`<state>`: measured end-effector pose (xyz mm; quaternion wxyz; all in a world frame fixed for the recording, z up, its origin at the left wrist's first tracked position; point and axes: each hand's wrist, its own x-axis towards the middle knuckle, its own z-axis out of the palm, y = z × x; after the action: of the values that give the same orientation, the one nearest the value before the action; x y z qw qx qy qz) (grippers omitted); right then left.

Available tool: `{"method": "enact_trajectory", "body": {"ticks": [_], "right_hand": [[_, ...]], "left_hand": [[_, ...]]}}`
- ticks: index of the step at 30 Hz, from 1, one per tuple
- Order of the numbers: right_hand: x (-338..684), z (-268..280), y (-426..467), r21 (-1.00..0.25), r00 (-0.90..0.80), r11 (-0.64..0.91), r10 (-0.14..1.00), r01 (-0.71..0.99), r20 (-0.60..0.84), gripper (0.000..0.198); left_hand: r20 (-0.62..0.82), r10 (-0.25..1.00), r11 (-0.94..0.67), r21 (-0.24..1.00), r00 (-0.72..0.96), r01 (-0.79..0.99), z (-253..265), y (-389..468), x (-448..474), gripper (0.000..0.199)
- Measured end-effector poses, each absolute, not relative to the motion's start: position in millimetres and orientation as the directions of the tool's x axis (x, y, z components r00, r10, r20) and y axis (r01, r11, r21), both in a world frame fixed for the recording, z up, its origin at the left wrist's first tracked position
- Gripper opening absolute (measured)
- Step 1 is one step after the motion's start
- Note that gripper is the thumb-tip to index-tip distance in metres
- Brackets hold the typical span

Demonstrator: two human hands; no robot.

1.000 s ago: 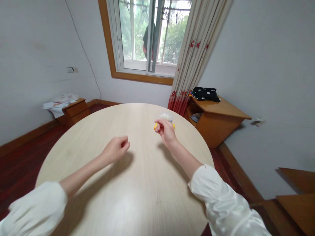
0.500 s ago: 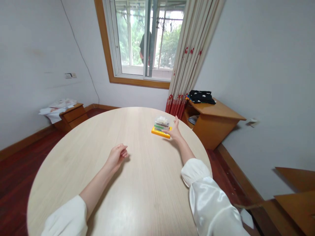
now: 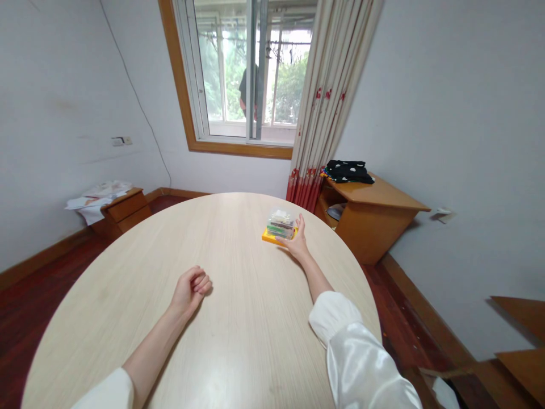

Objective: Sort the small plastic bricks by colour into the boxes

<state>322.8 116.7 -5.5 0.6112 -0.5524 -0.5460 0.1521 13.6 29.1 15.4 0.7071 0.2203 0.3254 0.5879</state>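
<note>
A small stack of see-through plastic boxes [image 3: 280,220] with green and dark contents stands on a flat yellow base [image 3: 269,237] toward the far right of the round table. My right hand [image 3: 296,241] is curved around the right side of this stack, thumb along the front edge and fingers at the right and back. Part of the yellow base is hidden behind that hand. Resting low on the table at the left, my left hand [image 3: 191,288] is curled into a loose fist, and nothing shows in it.
The pale round table [image 3: 238,341] fills the foreground. Beyond its right edge is a wooden cabinet [image 3: 370,227] with folded black cloth [image 3: 349,171]; a small drawer unit [image 3: 128,210] with papers stands at left. A person [image 3: 249,91] is visible through the window.
My right hand's fingers have come in closer around the plastic stack. My left hand has drawn back toward me and left, curling tighter. The camera view has tilted slightly.
</note>
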Motion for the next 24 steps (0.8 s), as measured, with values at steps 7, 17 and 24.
{"method": "enact_trajectory", "body": {"ticks": [7,17,24], "right_hand": [[319,4,117,-0.803,0.425,0.244,0.745,0.543,0.514,0.091],[314,20,107,-0.628,0.297,0.286,0.693,0.723,0.657,0.066],[309,22,109,-0.578,0.272,0.259,0.688,0.774,0.673,0.035]], "left_hand": [[-0.219,0.968,0.241,0.676,0.122,-0.696,19,29,13,0.037],[-0.184,0.974,0.224,0.720,0.130,-0.656,18,28,12,0.039],[-0.171,0.973,0.231,0.715,0.155,-0.660,17,27,11,0.038]]}}
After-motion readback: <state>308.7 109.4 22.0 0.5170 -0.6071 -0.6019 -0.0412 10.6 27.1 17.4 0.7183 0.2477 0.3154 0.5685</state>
